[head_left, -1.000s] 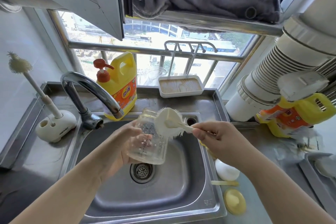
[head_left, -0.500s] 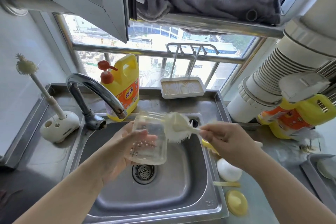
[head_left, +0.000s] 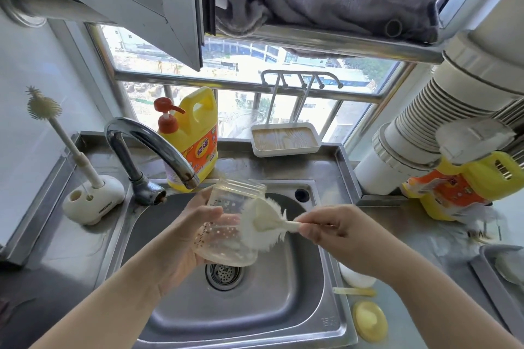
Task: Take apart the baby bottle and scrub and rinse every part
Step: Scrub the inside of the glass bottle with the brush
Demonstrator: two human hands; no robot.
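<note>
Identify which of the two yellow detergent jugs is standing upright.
The yellow jug with the red pump, behind the faucet at the window, stands upright. The other yellow jug, on the right, lies tipped on its side.

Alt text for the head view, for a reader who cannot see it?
Over a steel sink, the left hand holds a clear baby bottle while the right hand presses a white brush against its outside. A faucet stands behind.

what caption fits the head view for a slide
Left hand holds the clear bottle over the sink while the right hand brushes its outside with a white brush.
</note>
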